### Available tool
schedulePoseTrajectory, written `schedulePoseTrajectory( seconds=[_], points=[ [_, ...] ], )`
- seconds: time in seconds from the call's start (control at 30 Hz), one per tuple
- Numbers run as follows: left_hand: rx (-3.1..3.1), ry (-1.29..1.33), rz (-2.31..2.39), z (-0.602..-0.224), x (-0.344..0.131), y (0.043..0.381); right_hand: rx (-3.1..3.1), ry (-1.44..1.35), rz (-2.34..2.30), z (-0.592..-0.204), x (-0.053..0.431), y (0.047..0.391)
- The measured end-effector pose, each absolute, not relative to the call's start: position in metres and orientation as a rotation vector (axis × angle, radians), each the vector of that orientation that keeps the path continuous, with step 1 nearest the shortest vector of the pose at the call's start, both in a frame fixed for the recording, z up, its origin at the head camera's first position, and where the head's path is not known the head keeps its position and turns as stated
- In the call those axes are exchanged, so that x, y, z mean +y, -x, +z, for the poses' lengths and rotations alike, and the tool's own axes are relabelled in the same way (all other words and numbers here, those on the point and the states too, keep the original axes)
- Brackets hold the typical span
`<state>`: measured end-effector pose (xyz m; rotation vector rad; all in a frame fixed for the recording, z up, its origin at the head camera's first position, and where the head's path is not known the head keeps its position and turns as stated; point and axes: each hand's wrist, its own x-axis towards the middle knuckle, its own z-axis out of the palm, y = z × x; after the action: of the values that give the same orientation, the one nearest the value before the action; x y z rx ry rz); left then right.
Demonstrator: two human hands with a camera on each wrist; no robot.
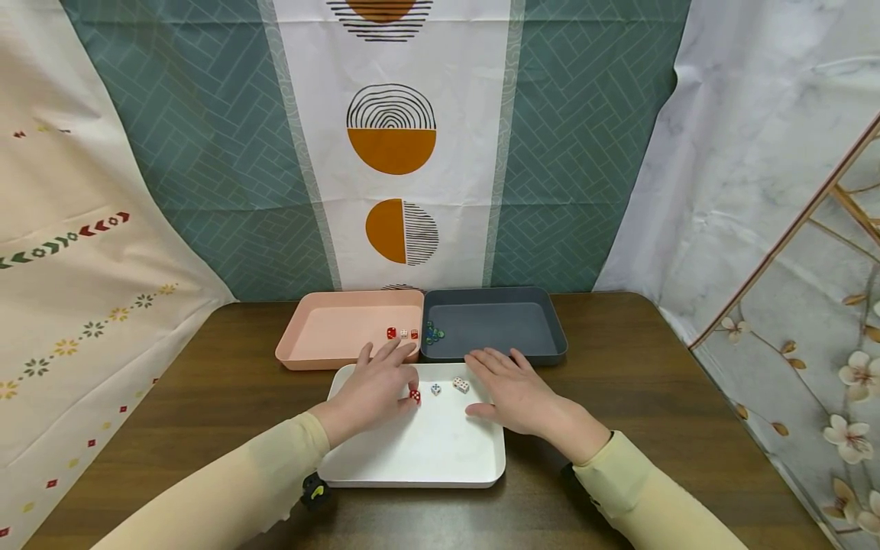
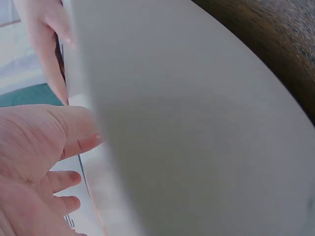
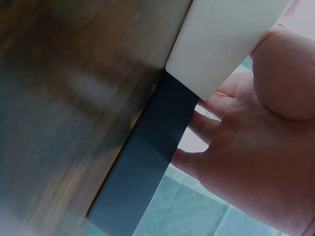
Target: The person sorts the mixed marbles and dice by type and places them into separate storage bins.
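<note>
We see the red die [image 1: 415, 396] pinched between the left hand's [image 1: 376, 388] thumb and index finger over the white tray [image 1: 426, 451], though we cannot tell whether it touches the bottom. The left hand is also the nearer to the pink tray [image 1: 337, 328], which lies just ahead of it, toward the cloth backdrop [image 1: 461, 176]. We see the right hand [image 1: 514, 391] relaxed and apparently unladen, fingers extended forward over the white tray's right side.
</note>
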<state>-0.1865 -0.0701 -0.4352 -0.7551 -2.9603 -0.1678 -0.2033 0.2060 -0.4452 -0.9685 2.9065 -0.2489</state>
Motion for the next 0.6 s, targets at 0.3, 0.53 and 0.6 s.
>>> schedulePoseTrajectory(
  seconds=[0.3,0.53,0.6],
  points=[
    [-2.916,0.758,-0.188,-0.424,-0.073,0.184,2.909,0.963,-0.249,-0.446,0.206,0.204],
    [-2.932,0.704,-0.196,-0.415,-0.08,0.185,2.906,0.956,-0.246,-0.446,0.205,0.204],
    [-2.938,0.69,-0.194,-0.414,-0.081,0.186,2.904,0.952,-0.249,-0.446,0.205,0.204]
  ],
)
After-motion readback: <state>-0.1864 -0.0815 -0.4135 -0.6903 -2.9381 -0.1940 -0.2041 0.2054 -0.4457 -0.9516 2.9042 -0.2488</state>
